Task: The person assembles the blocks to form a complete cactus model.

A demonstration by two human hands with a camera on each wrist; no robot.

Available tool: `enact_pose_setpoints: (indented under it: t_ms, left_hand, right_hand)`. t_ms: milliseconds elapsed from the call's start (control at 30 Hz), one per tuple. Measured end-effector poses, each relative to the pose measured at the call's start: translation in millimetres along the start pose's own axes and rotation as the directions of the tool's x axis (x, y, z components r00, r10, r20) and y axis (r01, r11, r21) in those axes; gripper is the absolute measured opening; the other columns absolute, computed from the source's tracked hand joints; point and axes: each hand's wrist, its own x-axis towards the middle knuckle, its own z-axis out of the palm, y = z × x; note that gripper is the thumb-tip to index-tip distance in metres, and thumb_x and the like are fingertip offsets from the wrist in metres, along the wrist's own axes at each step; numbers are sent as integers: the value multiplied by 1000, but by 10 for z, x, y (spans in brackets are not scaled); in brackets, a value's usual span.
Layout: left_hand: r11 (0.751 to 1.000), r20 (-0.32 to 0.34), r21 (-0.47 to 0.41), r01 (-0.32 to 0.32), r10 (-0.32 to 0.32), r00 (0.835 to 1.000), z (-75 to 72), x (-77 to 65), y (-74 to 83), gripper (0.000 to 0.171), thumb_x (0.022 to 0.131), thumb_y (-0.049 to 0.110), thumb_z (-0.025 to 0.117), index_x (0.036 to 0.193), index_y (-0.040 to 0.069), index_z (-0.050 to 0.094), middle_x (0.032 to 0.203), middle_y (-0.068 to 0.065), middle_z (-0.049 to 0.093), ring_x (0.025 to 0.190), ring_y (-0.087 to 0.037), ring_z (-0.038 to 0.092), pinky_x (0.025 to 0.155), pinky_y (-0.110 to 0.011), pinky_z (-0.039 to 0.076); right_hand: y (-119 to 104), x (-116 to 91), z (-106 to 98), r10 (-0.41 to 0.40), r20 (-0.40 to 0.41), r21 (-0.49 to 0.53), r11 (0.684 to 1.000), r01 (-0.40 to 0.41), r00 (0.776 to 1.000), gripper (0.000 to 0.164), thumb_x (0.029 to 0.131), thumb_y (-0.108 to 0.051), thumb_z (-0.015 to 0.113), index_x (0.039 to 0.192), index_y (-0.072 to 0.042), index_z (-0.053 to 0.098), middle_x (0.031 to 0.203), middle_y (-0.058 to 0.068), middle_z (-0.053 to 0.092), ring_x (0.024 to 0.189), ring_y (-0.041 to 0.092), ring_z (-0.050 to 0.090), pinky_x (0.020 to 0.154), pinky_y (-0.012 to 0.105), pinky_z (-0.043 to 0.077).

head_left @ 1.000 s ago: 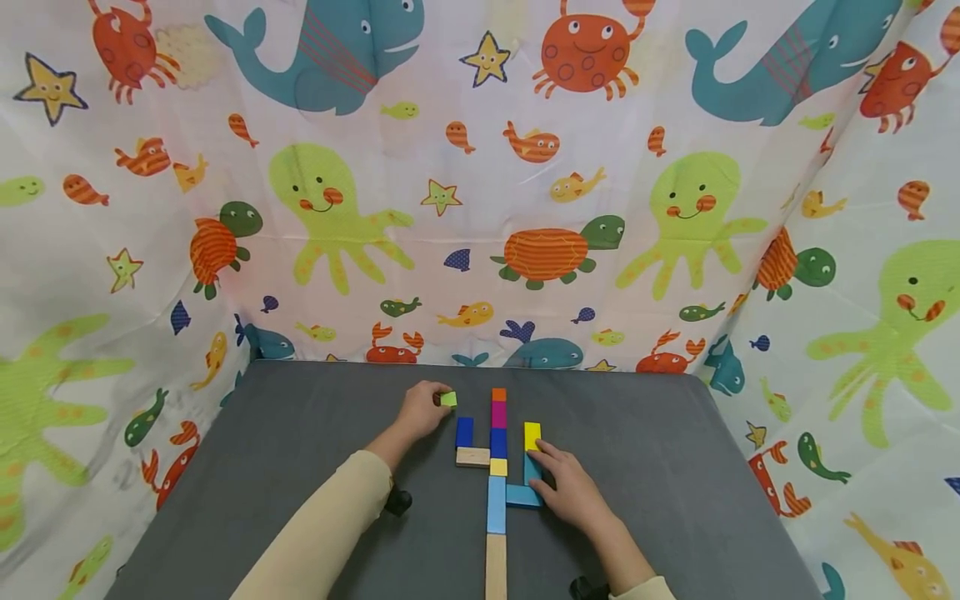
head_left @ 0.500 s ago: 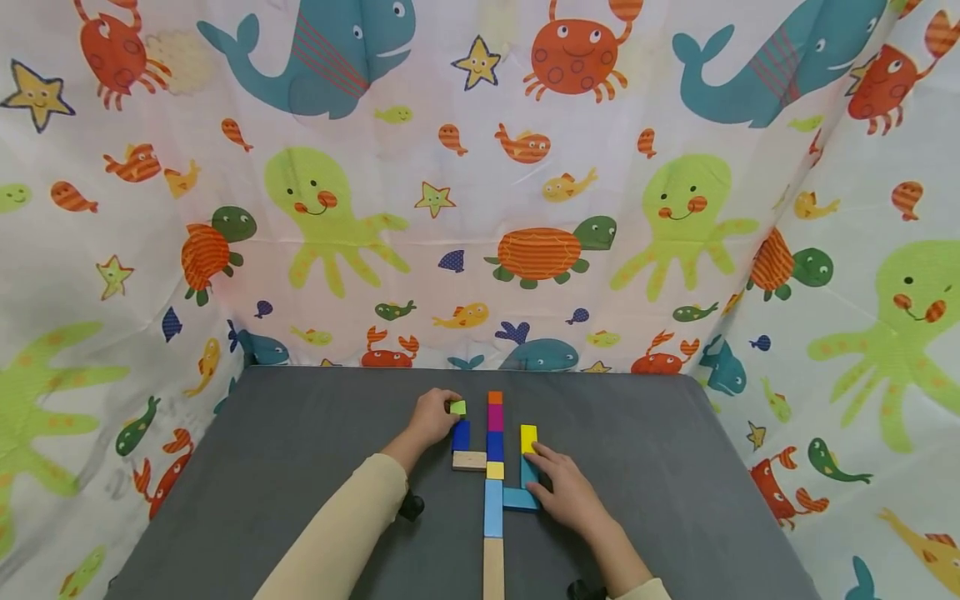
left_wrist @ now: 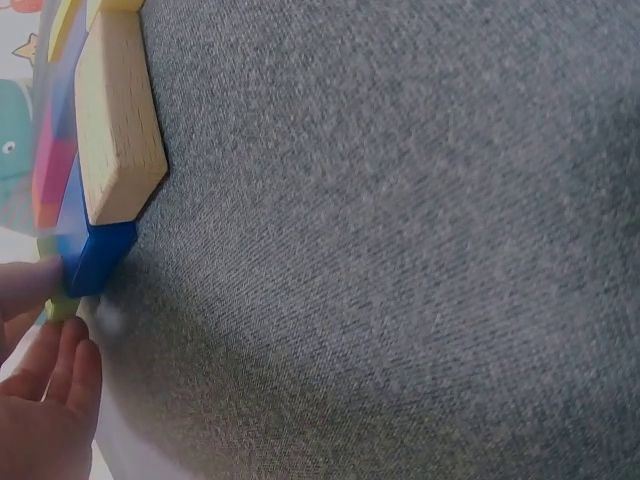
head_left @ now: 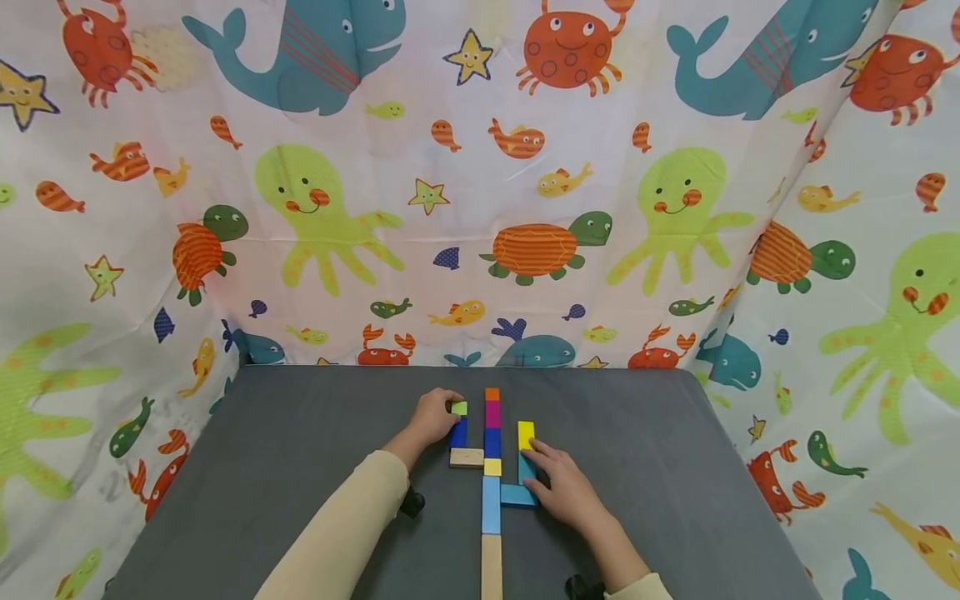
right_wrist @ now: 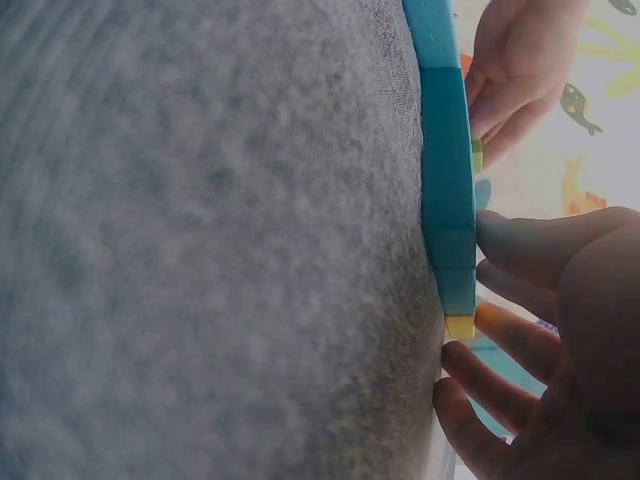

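Observation:
Thumb and fingers of my left hand [head_left: 429, 418] pinch a small lime-green block [head_left: 460, 408] at the far end of a dark blue block [head_left: 458, 434]. That blue block stands off a plain wooden block [head_left: 467, 458], which joins the middle column from the left. In the left wrist view the lime block [left_wrist: 62, 308] sits between thumb and fingertips, right at the blue block's end. On the other side, my right hand [head_left: 567, 485] rests with spread fingers against a yellow block [head_left: 526, 432] and a light blue block [head_left: 527, 468].
The middle column runs orange [head_left: 492, 393], magenta [head_left: 492, 412], dark blue [head_left: 492, 440], small yellow [head_left: 492, 467], light blue [head_left: 491, 504] and plain wood [head_left: 491, 567]. A crosswise light blue block [head_left: 516, 496] links it rightward. A sea-animal curtain [head_left: 450, 250] hangs behind the grey table [head_left: 337, 392].
My left hand has brought the lime-green block right and nearer, from beyond the dark blue block to its far end. My right hand stays on the right-hand blocks. The head view has shifted slightly.

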Motion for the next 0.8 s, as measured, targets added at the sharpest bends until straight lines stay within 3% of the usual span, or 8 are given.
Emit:
enact_pose_setpoints:
  t_ms: [433, 633, 800]
  left_hand:
    - [1000, 57, -3, -2, 2, 998, -25, 25, -106, 30, 97, 12, 67, 126, 8, 70, 126, -13, 65, 103, -26, 58, 97, -45, 52]
    - [999, 33, -22, -38, 39, 999, -42, 4, -147, 30, 96, 10, 67, 126, 8, 70, 117, -12, 64, 97, -24, 56, 90, -43, 52]
    - [996, -9, -46, -76, 75, 997, -36, -12, -216, 29, 98, 5, 58, 125, 6, 70, 117, -13, 64, 97, -24, 56, 88, -43, 52]
  right_hand:
    - [-40, -14, -27, -13, -2, 7, 1000, 13, 1000, 53, 96, -32, 70, 145, -16, 57, 156, 7, 46, 138, 34, 46, 108, 56, 43]
    - [-56, -14, -39, -18, -2, 7, 1000, 18, 1000, 52, 96, -31, 69, 145, -16, 57, 156, 7, 46, 138, 34, 46, 108, 56, 43]
    - [-49, -16, -33, -17, -1, 6, 1000, 17, 1000, 52, 96, -31, 70, 145, -16, 57, 156, 8, 46, 137, 34, 46, 107, 56, 44]
